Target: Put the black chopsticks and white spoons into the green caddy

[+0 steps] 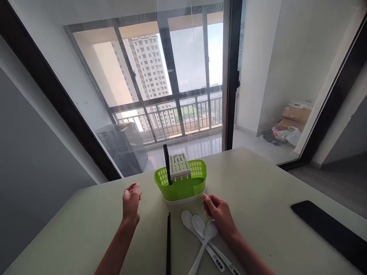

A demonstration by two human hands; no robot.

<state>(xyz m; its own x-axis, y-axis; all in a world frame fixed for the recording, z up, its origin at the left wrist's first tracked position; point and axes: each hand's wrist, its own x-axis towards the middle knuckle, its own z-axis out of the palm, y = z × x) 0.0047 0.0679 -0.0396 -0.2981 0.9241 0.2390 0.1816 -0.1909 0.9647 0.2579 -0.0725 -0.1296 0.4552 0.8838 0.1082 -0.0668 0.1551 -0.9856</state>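
Observation:
A green cutlery holder (pixel 180 191) with a white base stands on the table. Black chopsticks (pixel 166 162) lean upright in its left compartment, and a white slotted piece (pixel 179 165) sits across its middle. My left hand (pixel 131 199) hovers to the left of the holder, fingers curled, with nothing visible in them. At the holder's front right corner is my right hand (pixel 218 212), fingers bent together; whether its fingertips touch the base I cannot tell. Three white spoons (pixel 211 230) lie crossed in front, just beside that hand. More black chopsticks (pixel 168 244) rest left of the spoons.
A long black flat object (pixel 329 229) lies on the pale table (pixel 252 179) at the right. Beyond the table's far edge are a glass door with a dark frame (pixel 229 126), a grey cabinet-like object (pixel 123 145), and cardboard with plastic bags (pixel 292 126).

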